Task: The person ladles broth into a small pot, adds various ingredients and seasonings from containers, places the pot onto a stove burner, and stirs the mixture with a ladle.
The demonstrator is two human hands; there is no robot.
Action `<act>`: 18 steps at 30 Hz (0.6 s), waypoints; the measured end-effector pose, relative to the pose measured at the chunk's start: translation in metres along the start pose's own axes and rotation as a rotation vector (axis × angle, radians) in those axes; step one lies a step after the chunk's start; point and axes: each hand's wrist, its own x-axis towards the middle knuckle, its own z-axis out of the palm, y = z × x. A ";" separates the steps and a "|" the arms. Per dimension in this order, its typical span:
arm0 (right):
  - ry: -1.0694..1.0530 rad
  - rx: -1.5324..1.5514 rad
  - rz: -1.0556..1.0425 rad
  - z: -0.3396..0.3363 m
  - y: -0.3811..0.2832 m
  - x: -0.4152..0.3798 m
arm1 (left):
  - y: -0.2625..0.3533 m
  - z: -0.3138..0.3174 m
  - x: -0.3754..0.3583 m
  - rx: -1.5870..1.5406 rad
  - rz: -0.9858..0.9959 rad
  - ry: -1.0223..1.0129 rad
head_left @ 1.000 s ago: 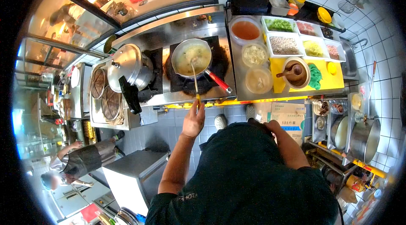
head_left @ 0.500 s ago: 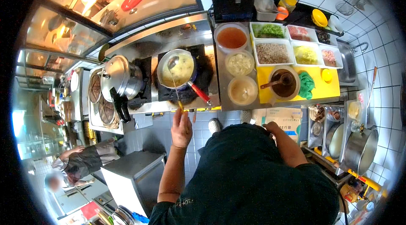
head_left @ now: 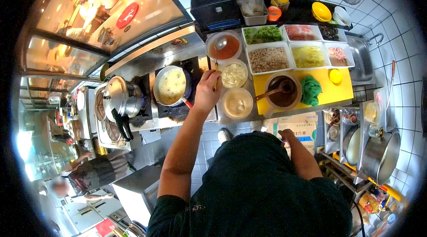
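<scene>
My left hand [head_left: 209, 88] is closed around the yellow grip of a ladle [head_left: 216, 66]. The ladle's bowl is at the tub of orange-red liquid [head_left: 230, 49]. Below that wrist, on the stove, a frying pan [head_left: 156, 86] with a red handle holds a pale yellow mixture. Beside the hand stand a bowl of pale slices [head_left: 234, 75] and a tub of beige liquid [head_left: 237, 102]. Close to the front of the dark shirt is my right hand [head_left: 288, 135]; its fingers are mostly hidden, and whether it holds anything cannot be made out.
White trays of chopped ingredients [head_left: 268, 59] line the counter behind a yellow board [head_left: 336, 91]. On that board are a brown pot with a wooden ladle [head_left: 283, 89] and a green cloth [head_left: 310, 90]. A pressure cooker [head_left: 120, 97] stands left; another person [head_left: 98, 172] is lower left.
My left hand has carried the ladle from the frying pan rightward to the orange-red liquid. The view has shifted slightly. My right hand stays near the shirt.
</scene>
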 end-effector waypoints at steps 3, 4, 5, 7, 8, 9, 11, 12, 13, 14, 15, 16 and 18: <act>-0.022 0.002 -0.054 -0.006 0.015 -0.003 | 0.000 0.011 0.005 0.026 -0.028 -0.034; -0.050 -0.027 -0.088 -0.008 0.018 -0.007 | -0.001 0.013 0.006 0.036 -0.032 -0.037; -0.077 -0.057 -0.124 -0.012 0.021 -0.011 | -0.002 0.015 0.007 0.047 -0.036 -0.039; -0.107 -0.143 -0.172 -0.013 0.031 -0.010 | 0.000 0.018 0.010 0.029 -0.052 -0.029; -0.110 -0.199 -0.185 -0.013 0.035 -0.010 | 0.001 0.018 0.010 0.019 -0.064 -0.019; -0.103 -0.172 -0.112 -0.012 0.033 -0.012 | 0.002 0.018 0.011 0.010 -0.076 -0.008; -0.071 -0.034 0.116 -0.013 0.013 -0.027 | 0.001 0.020 0.012 0.007 -0.168 0.019; -0.048 0.077 0.272 -0.014 0.003 -0.034 | -0.001 0.022 0.012 0.006 -0.214 0.034; -0.055 -0.009 0.154 -0.016 0.006 -0.031 | -0.011 0.026 0.010 -0.067 -0.300 0.065; -0.062 -0.094 0.037 -0.020 0.010 -0.030 | -0.027 0.033 0.006 -0.141 -0.385 0.095; -0.057 -0.090 0.020 -0.023 0.007 -0.034 | -0.031 0.036 0.007 -0.259 -0.456 0.140; -0.051 -0.086 0.003 -0.026 0.003 -0.039 | -0.035 0.038 0.008 -0.378 -0.523 0.195; -0.016 0.097 0.170 -0.036 -0.025 -0.065 | -0.026 0.036 0.014 -0.706 -0.620 0.335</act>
